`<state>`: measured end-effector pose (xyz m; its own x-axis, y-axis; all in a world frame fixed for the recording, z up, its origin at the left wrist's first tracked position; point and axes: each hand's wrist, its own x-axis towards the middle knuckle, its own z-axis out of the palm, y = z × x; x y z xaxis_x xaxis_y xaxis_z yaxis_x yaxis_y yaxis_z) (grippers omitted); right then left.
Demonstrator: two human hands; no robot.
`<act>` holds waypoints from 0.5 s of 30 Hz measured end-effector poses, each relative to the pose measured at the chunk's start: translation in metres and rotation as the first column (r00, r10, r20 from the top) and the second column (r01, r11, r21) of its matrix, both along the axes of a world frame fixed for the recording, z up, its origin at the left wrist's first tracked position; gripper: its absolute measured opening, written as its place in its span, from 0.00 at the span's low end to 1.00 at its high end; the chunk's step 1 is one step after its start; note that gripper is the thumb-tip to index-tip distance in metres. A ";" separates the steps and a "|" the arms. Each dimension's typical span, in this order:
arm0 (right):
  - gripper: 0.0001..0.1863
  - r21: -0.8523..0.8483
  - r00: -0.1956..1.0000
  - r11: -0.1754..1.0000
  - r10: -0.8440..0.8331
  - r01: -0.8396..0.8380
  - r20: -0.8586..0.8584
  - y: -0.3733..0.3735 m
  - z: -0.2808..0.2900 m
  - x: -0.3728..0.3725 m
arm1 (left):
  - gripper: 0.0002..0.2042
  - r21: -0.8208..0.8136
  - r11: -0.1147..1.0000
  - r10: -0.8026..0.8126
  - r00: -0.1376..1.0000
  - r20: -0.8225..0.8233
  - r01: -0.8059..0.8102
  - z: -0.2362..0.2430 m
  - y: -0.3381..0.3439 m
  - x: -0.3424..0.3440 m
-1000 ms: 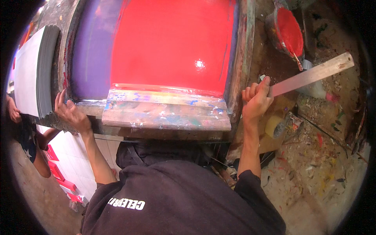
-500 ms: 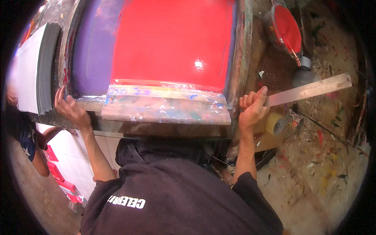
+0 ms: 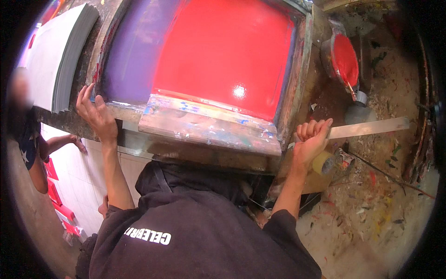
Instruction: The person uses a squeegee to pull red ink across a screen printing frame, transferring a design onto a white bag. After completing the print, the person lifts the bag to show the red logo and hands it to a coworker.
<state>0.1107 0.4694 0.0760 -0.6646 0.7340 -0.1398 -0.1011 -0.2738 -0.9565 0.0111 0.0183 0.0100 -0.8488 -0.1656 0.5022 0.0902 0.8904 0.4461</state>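
Note:
A screen-printing frame (image 3: 297, 83) lies in front of me, its mesh covered with glossy red ink (image 3: 227, 51) and a purple band (image 3: 132, 51) on the left. Along its near side rests a wide wooden squeegee (image 3: 209, 125), stained with paint; neither hand grips it. My left hand (image 3: 98, 114) is open at the frame's near left corner, fingers apart and fingertips close to its left rail. To the right of the squeegee, my right hand (image 3: 311, 142) is closed around a flat metal strip (image 3: 369, 128), which points out to the right.
A thick stack of white sheets (image 3: 53, 56) stands left of the frame. On the right are a container of red ink (image 3: 345, 58) with a stick, a grey-capped bottle (image 3: 360, 109) and a tape roll (image 3: 324, 163). Another person's hand (image 3: 79, 144) shows at the left.
The whole view has tilted and shifted. The metal strip now lies closer to level, still in my right hand. At the left, the other person's arm reaches out more visibly.

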 end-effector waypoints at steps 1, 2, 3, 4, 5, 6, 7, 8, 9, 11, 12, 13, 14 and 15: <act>0.27 0.014 1.000 1.000 0.013 -0.012 -0.017 0.001 0.000 -0.007 | 0.19 0.013 1.000 0.005 1.000 -0.008 -0.005 -0.001 -0.001 0.001; 0.27 0.009 1.000 1.000 0.021 -0.021 -0.016 0.003 -0.001 -0.013 | 0.19 0.018 1.000 0.001 1.000 -0.008 -0.001 0.000 -0.001 0.002; 0.27 0.005 0.999 1.000 0.029 -0.029 -0.015 0.005 -0.005 -0.019 | 0.20 0.017 1.000 0.000 1.000 0.000 0.000 -0.001 -0.002 0.001; 0.27 0.000 0.999 0.999 0.036 -0.036 -0.013 0.007 -0.007 -0.023 | 0.21 0.015 1.000 -0.001 1.000 0.008 0.001 -0.002 -0.003 0.001; 0.27 0.037 0.999 0.998 0.052 -0.052 -0.004 0.009 -0.011 -0.026 | 0.22 0.009 1.000 0.000 1.000 0.023 0.000 -0.003 -0.004 0.001; 0.26 0.074 0.998 0.995 0.067 -0.067 0.005 0.010 -0.015 -0.029 | 0.21 0.013 1.000 -0.004 1.000 0.012 0.004 -0.002 -0.003 0.001; 0.26 0.111 0.997 0.991 0.080 -0.081 0.015 0.011 -0.017 -0.031 | 0.20 0.018 1.000 -0.008 1.000 0.001 0.008 -0.001 -0.001 0.000; 0.26 0.115 0.996 0.990 0.082 -0.084 0.016 0.010 -0.017 -0.032 | 0.19 0.023 1.000 -0.014 1.000 -0.006 0.014 0.000 0.000 0.000; 0.26 0.120 0.996 0.989 0.084 -0.085 0.016 0.008 -0.014 -0.034 | 0.19 0.018 1.000 -0.011 1.000 -0.010 0.011 0.000 0.000 0.000; 0.26 0.106 0.997 0.991 0.074 -0.075 0.015 0.007 -0.014 -0.035 | 0.19 0.010 1.000 -0.012 1.000 -0.019 0.012 0.000 0.001 -0.001; 0.26 0.088 0.998 0.994 0.063 -0.064 0.012 0.007 -0.016 -0.035 | 0.19 0.015 1.000 -0.013 1.000 -0.015 0.013 0.000 0.001 0.000; 0.25 0.069 0.999 0.996 0.051 -0.051 0.010 0.008 -0.017 -0.035 | 0.19 0.020 1.000 -0.015 1.000 -0.010 0.015 -0.001 0.000 0.001; 0.25 0.073 0.998 0.996 0.058 -0.060 0.021 0.009 -0.018 -0.035 | 0.19 0.022 1.000 -0.014 1.000 -0.006 0.014 0.000 -0.001 0.001; 0.25 0.076 0.997 0.995 0.066 -0.068 0.032 0.010 -0.019 -0.035 | 0.19 0.013 1.000 -0.015 1.000 0.002 0.015 0.000 -0.002 0.001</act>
<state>0.0755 0.4792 0.0572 -0.7088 0.6976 -0.1047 -0.0564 -0.2040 -0.9773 0.0119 0.0159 0.0096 -0.8525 -0.1594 0.4978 0.1023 0.8830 0.4580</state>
